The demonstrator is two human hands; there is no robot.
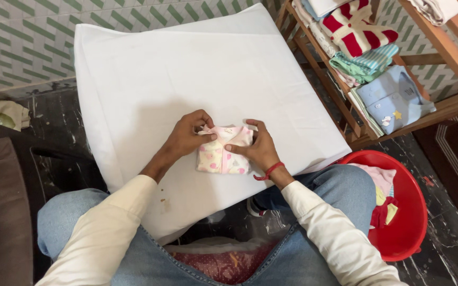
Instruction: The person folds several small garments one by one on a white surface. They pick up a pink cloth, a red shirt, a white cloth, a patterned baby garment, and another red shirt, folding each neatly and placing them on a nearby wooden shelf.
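A small folded baby garment (221, 156), pale yellow and pink with little prints, lies near the front edge of a white cloth-covered board (186, 69). My left hand (186, 135) pinches its upper left corner. My right hand (258, 148), with a red thread at the wrist, presses on its right side, fingers laid over the fold. Both hands touch the garment, which stays flat on the white surface.
A red tub (406, 222) with several crumpled clothes stands at the right by my knee. A wooden rack (451, 53) at the upper right holds folded clothes, striped red-white, green and light blue. Dark floor lies around; a crumpled cloth (3, 114) is at far left.
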